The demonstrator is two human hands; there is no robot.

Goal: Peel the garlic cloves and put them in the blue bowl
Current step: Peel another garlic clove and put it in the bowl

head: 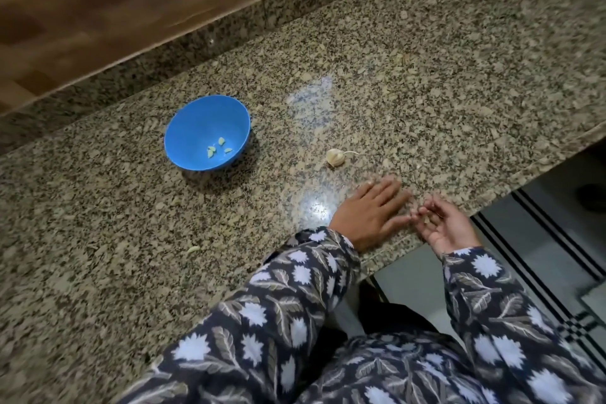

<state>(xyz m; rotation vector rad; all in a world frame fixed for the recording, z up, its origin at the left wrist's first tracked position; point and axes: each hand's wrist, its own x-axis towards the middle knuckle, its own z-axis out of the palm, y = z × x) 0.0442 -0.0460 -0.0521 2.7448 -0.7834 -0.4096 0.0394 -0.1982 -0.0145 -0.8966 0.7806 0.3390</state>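
Observation:
A blue bowl [196,121] stands on the granite counter [426,75] and holds several peeled pale-green garlic cloves [218,147]. To its right lies a garlic bulb [335,157] with a thin stalk. My left hand [370,210] lies flat, palm down, on the counter just below the bulb, its fingers straight. My right hand [446,226] hovers palm up at the counter's front edge beside it, fingers loosely curled; nothing is plainly visible in it. One pale scrap [192,249] lies on the counter at the lower left.
A wooden wall panel [98,10] runs along the counter's far side above a granite upstand. The counter's front edge [492,197] drops to a tiled floor with dark stripes [541,266] at the right.

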